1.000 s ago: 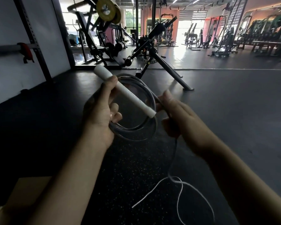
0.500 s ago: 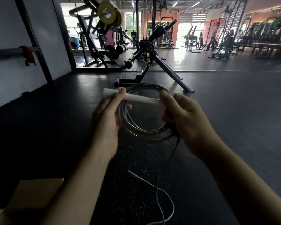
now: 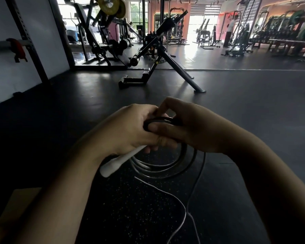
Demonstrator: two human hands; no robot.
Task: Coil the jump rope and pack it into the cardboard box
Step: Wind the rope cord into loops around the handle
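The floor is dark rubber and fills most of the frame, with a bench frame standing at upper centre, well beyond the hands. Low in the left corner a tan edge of the box shows beside the left forearm, so it lies nearer the left arm than the right and well apart from the coil. The coil hangs at mid-frame just under both hands, its loops gathered into a ring that faces roughly up toward the viewer. The left hand is curled round the loops and the handle, which slants from the fist down toward lower left, its long axis pointing roughly at the box. The right hand pinches the top of the ring, thumb laid across it, touching the left hand. A loose tail trails from the coil toward the bottom edge, so I judge more winding remains before the bundle goes down-left
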